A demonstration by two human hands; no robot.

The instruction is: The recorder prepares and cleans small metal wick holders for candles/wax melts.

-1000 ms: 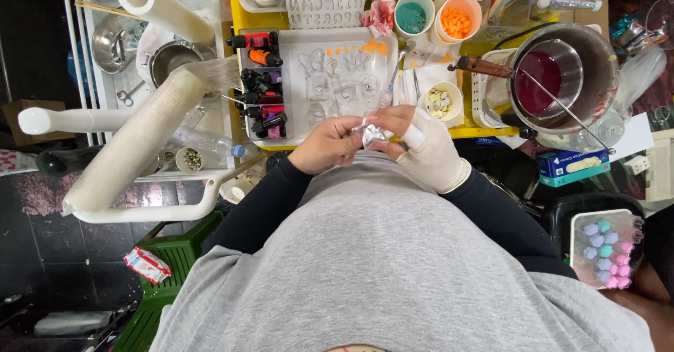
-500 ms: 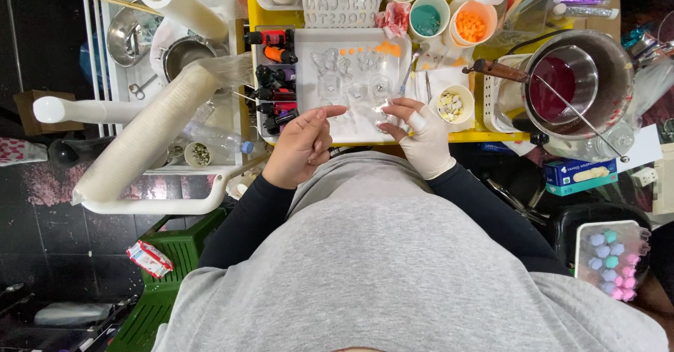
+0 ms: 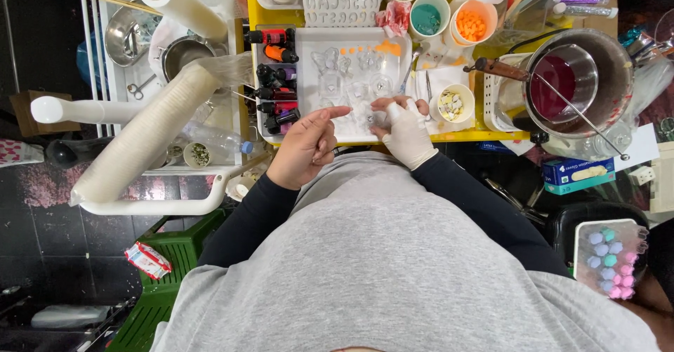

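STEP: we work clear moulded pieces (image 3: 351,78) on the white tray (image 3: 400,50) at the desk's near edge | LEFT: left hand (image 3: 307,148) empty, forefinger out, other fingers curled | RIGHT: gloved right hand (image 3: 407,131), fingers together on a small clear piece | NEXT: we judge a steady pinch is needed.

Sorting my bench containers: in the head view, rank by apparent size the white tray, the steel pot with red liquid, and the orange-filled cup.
1. white tray
2. steel pot, somewhat smaller
3. orange-filled cup, clearly smallest
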